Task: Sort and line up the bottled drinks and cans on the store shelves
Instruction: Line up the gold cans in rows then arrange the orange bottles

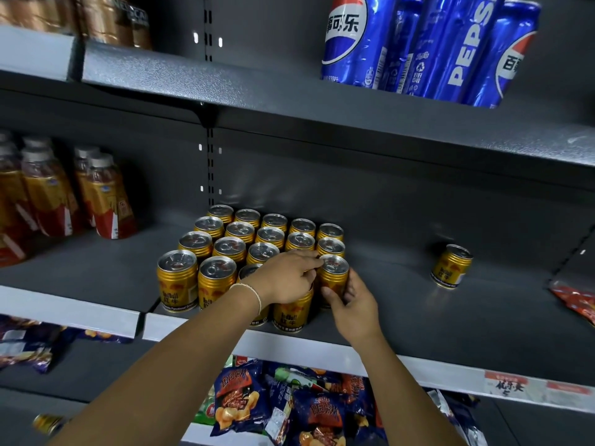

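Observation:
Several gold cans [225,243] stand in tidy rows on the middle grey shelf [96,268]. My right hand [352,304] grips the front-right can of the block [333,273] from its right side, fingers curled round its body. My left hand [288,275] lies over the top of the front-row can beside it [291,312], with its fingertips touching the rim of the held can. One gold can [450,267] stands alone far to the right on the same shelf. Another gold can [48,423] lies low at the bottom left.
Blue Pepsi cans [428,46] stand on the upper shelf at right. Orange-labelled bottles [106,197] fill the middle shelf's left end. Snack bags [289,407] crowd the shelf below, and a red packet [576,300] lies at the far right edge.

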A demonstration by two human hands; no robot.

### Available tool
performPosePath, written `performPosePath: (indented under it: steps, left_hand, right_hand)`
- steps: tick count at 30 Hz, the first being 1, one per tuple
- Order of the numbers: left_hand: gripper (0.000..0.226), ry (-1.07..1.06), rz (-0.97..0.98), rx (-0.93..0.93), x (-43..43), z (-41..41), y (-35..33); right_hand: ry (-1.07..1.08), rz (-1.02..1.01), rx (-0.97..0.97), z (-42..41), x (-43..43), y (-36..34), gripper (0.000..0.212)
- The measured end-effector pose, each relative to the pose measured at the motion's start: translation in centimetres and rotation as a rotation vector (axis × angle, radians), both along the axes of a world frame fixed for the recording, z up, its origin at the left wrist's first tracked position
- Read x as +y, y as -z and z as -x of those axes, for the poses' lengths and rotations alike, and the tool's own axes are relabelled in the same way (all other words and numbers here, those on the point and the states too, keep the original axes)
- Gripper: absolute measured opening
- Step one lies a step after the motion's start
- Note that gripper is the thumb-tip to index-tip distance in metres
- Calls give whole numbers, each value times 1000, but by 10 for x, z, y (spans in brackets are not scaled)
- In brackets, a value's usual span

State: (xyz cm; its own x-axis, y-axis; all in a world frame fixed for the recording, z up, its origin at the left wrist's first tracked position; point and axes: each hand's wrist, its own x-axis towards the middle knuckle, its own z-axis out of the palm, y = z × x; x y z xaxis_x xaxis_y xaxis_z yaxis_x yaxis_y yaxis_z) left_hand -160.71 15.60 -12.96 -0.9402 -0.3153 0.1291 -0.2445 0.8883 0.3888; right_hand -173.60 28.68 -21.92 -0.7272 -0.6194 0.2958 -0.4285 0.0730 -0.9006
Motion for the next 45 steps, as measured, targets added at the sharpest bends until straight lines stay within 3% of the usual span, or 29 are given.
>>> performPosePath:
  steps: [7, 11, 17, 24, 27, 32, 36, 39, 42, 45]
  left_hand:
    - [45, -24, 11, -18, 5, 0, -5]
    - [37, -40, 44, -38, 14, 8, -22]
    - [43, -15, 117, 101, 57, 61, -32]
    - [51, 22, 45, 56, 110, 130, -15]
    - [48, 2, 29, -1, 126, 150, -10]
    - [49, -29, -29, -45, 146, 172, -2]
    - [57, -44, -50, -34, 155, 176, 5]
    - [59, -55, -52, -19, 156, 174, 7]
    - [59, -77, -57, -2, 152, 170, 6]
    - [56, -107, -125, 40, 147, 169, 0]
  right_hand:
    - [-34, 32, -43, -1, 0, -3, 56]
    - [21, 52, -152, 11, 12, -16, 67]
    - [262, -41, 83, 73, 53, -45, 47]
    - [479, -291, 417, 161, 110, -60, 52]
    - [484, -419, 453, 193, 122, -60, 57]
    - [400, -544, 335, 232, 125, -57, 67]
    - [354, -528, 301, 253, 121, -53, 65]
    - [336, -441, 290, 260, 122, -50, 62]
    - [315, -292, 186, 257, 124, -48, 75]
    - [135, -102, -147, 241, 125, -58, 88]
